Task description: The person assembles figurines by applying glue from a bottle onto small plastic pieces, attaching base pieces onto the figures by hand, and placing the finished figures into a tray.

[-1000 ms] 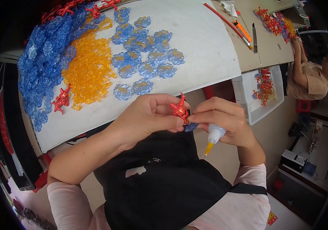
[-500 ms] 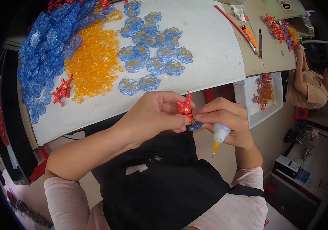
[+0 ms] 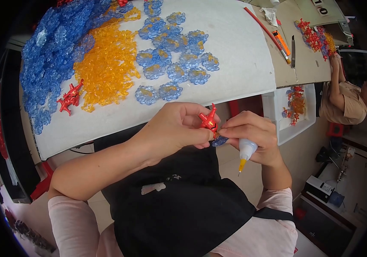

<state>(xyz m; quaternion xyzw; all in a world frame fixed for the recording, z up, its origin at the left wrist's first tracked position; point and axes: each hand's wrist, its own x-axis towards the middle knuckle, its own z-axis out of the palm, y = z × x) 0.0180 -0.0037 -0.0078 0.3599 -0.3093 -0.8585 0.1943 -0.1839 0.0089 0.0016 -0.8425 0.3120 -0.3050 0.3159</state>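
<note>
Red figurine (image 3: pixel 209 123) (just one) in the left hand (image 3: pixel 170 127)'s grip, one bottle (image 3: pixel 246 149) in the right hand (image 3: pixel 256 132)'s grip.

A red stick (image 3: pixel 261 25) and crumpled white tissue (image 3: pixel 271 16) lie near a dark knife (image 3: pixel 293 51).

We saw a glossy red plastic figure (image 3: pixel 209 122), a smooth, milky plastic bottle (image 3: pixel 248 148), blue pieces (image 3: pixel 48 62) of bumpy, shiny plastic, and a matt cloth apron (image 3: pixel 181 214).

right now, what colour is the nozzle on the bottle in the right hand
Yellow; the nozzle shows best in the head view.
</note>
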